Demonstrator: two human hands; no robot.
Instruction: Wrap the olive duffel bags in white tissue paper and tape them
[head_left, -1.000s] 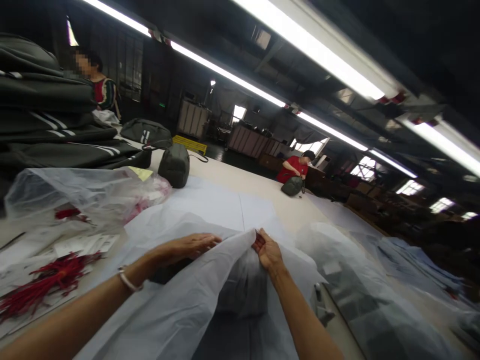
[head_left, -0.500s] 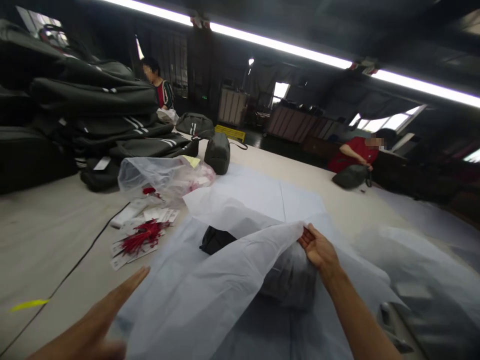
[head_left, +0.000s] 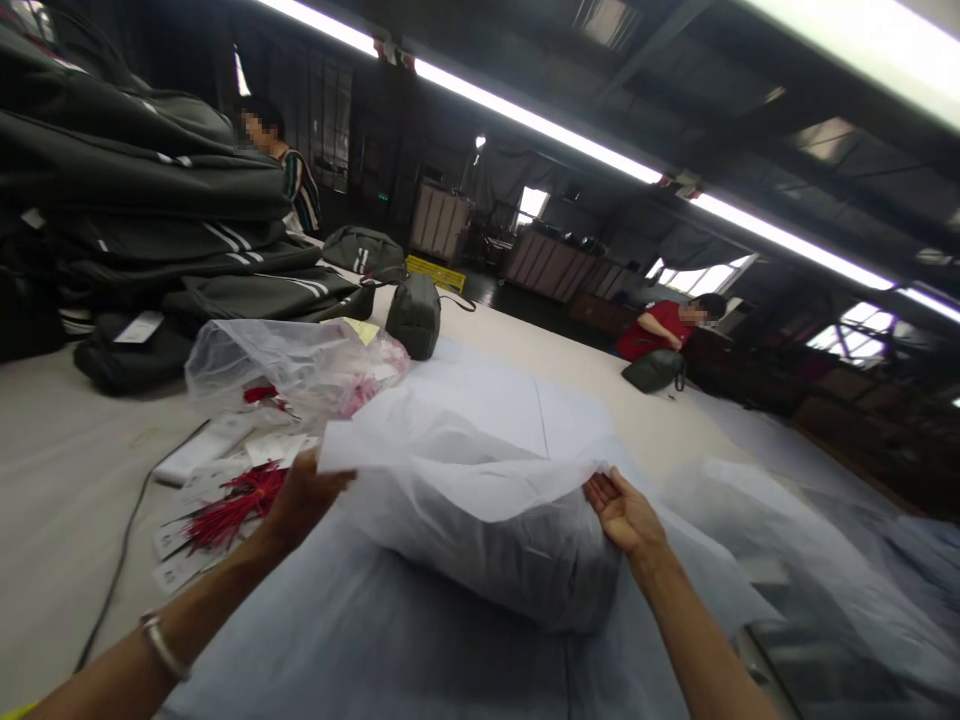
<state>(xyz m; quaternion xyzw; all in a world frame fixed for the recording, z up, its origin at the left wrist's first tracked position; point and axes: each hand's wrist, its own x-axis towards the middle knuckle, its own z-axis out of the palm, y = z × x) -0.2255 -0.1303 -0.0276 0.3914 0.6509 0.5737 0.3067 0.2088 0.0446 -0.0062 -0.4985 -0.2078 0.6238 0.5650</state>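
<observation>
A translucent white plastic bag (head_left: 480,540) lies in the middle of the table with a dark item inside, its open edge facing away from me. My left hand (head_left: 311,495) pinches the left corner of that edge. The right corner is held between the thumb and fingers of my right hand (head_left: 622,515). Beneath the bag are flat bluish-white plastic sheets (head_left: 495,400). Left of my left hand lie red strings (head_left: 236,505) on white tags (head_left: 176,570).
Dark bags (head_left: 142,190) are piled at the left, beside a clear bag (head_left: 285,365) of tags. A small dark pouch (head_left: 415,315) stands further back. More plastic (head_left: 810,560) lies at the right. Two people are across the table, one in a red shirt (head_left: 656,330) handling a dark bag.
My left hand has risen and taken hold of the bag's left corner. The bag's edge now stretches between both hands and covers the dark item. The view has shifted to the right.
</observation>
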